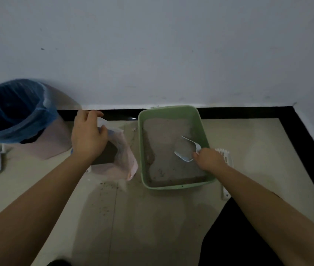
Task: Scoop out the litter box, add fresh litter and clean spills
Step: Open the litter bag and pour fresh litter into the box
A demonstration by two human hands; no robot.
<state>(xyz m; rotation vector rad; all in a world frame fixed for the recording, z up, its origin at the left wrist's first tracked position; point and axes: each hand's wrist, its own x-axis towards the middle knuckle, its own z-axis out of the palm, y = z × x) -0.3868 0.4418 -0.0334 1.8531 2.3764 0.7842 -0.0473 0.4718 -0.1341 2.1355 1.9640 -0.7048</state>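
Right hand [208, 159] grips a white scoop [187, 149] inside the green litter box [173, 110]; left hand [89, 135] pinches the litter bag [122, 160] rim open. Risk: tilted scoop spills grains onto the already speckled floor [152, 217].

Green litter box [204, 135], blue bin liner [43, 114].

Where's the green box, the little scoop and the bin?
green box [175, 187], head view, near rim.
scoop [183, 156], head view, its bowl.
bin [56, 143], head view, pink side wall.
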